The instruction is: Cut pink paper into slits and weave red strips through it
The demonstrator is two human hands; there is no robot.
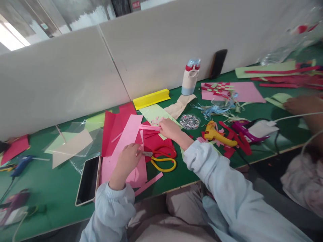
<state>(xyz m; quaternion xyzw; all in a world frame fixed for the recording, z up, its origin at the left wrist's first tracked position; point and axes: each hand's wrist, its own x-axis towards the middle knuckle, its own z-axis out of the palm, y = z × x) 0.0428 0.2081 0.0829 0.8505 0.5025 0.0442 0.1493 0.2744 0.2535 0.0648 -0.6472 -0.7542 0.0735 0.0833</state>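
My right hand [169, 129] is closed round the end of some pink paper strips [149, 127], which stick out to the left. My left hand [127, 160] is over a pink paper sheet [114, 166], its fingertips pinched together; what lies between them is too small to make out. Right beside those fingertips is the blade of a pair of scissors [163, 164] with red and yellow handles, lying on red paper [150, 143]. A loose pink strip [149, 184] rests at the table's front edge. Small pink scraps [156, 120] lie on a pale green sheet [151, 112] beyond my right hand.
A phone [87, 181] lies left of the paper. Behind are a folded yellow sheet [151, 98] and a bottle [191, 78]. To the right are a dish of beads [190, 121] and a yellow glue gun [219, 134]. Another person's hand [301, 104] is at far right.
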